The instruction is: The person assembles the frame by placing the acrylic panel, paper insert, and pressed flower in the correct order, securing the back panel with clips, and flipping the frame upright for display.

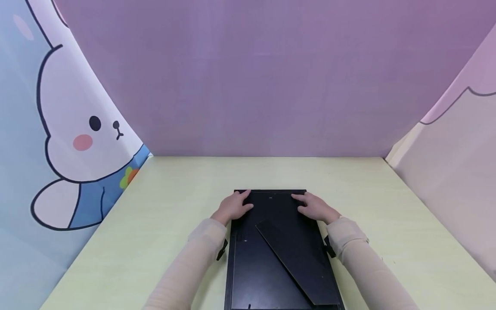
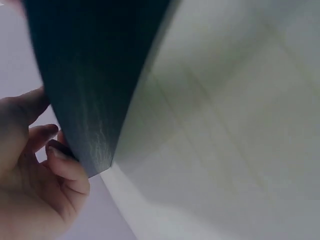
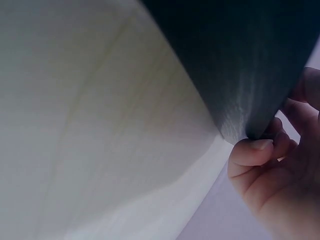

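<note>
A black picture frame (image 1: 257,275) lies in front of me with its back up and its long sides running away from me. Its slanted stand leg (image 1: 300,262) crosses the backing. My left hand (image 1: 234,204) grips the left edge near the far corner, thumb and index finger over the backing. At the right edge, my right hand (image 1: 315,207) grips it likewise. In the left wrist view, curled fingers (image 2: 70,172) sit against the dark frame side (image 2: 90,100). The right wrist view has fingers (image 3: 250,152) curled at the frame's other side (image 3: 240,75).
The pale yellow-green table (image 1: 170,185) spreads out around the frame. A purple panel (image 1: 267,86) rises behind it. On the left stands a wall panel with a cartoon rabbit (image 1: 85,129), and a pale panel (image 1: 457,172) slopes along the right.
</note>
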### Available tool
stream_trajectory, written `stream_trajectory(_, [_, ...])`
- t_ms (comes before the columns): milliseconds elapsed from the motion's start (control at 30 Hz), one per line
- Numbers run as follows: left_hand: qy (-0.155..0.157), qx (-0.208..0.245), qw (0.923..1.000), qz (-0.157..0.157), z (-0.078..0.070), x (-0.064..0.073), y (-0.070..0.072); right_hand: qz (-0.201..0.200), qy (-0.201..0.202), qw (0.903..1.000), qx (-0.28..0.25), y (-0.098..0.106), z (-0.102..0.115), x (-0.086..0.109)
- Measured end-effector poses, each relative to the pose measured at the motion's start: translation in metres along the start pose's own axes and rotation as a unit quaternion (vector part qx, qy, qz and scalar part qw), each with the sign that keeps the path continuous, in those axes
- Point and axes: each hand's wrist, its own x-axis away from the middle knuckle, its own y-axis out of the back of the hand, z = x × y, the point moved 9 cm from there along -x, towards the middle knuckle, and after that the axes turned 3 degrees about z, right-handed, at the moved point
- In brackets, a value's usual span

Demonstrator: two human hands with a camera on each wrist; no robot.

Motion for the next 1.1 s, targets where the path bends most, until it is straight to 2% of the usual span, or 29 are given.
stream_trajectory(133, [0.011, -0.033, 0.9993, 0.008, 0.0018, -0.0049, -0.0041, 0.002, -0.006, 1.0000, -0.004, -0.0008, -0.0003, -0.0005])
stream_trajectory(300, [0.020, -0.051, 0.9984, 0.015, -0.0002, -0.0065, -0.0047, -0.001, -0.010, 0.9999, -0.003, -0.0009, -0.0018, -0.0018])
stream_trajectory(600, [0.016, -0.050, 0.9986, 0.010, -0.0029, -0.0045, -0.0040, -0.001, -0.012, 0.9999, -0.012, -0.0007, -0.0029, -0.0014])
stream_trajectory(1100, [-0.004, -0.021, 0.9998, 0.007, -0.0055, -0.0069, -0.0015, 0.003, 0.000, 0.9996, -0.028, 0.0001, -0.0044, -0.0013])
